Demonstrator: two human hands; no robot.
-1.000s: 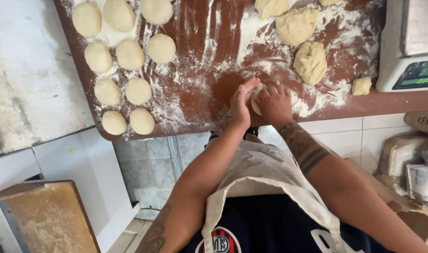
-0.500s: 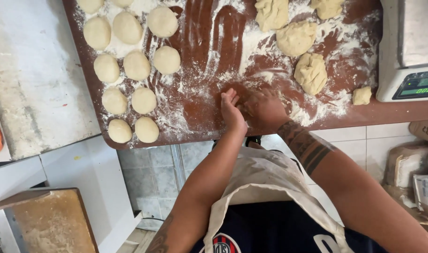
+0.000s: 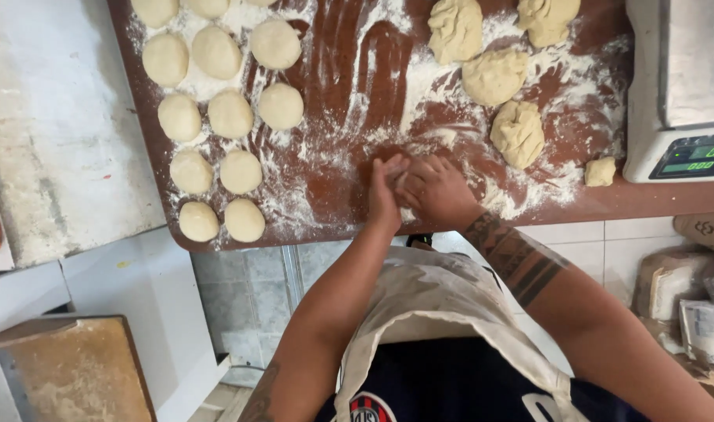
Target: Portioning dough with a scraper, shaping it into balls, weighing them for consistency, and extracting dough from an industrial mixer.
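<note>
Both my hands are cupped together over a piece of dough on the floured brown worktop [image 3: 333, 117]. My left hand [image 3: 386, 195] presses in from the left and my right hand [image 3: 435, 191] curls over the piece, so the dough is almost wholly hidden. Smooth round dough balls [image 3: 230, 114] lie in rows at the left of the worktop. Several rough, unshaped dough pieces [image 3: 518, 131] sit at the upper right, and a small scrap of dough [image 3: 600, 171] lies near the scale.
A white digital scale [image 3: 677, 86] stands at the right edge of the worktop. A pale floured slab [image 3: 52, 125] lies to the left. Below are a wooden board [image 3: 75, 367], tiled floor, and bagged goods [image 3: 685, 305] at the lower right.
My hands have stayed closed around the dough piece and shifted slightly over the board as they roll it. The camera view has drifted a little.
</note>
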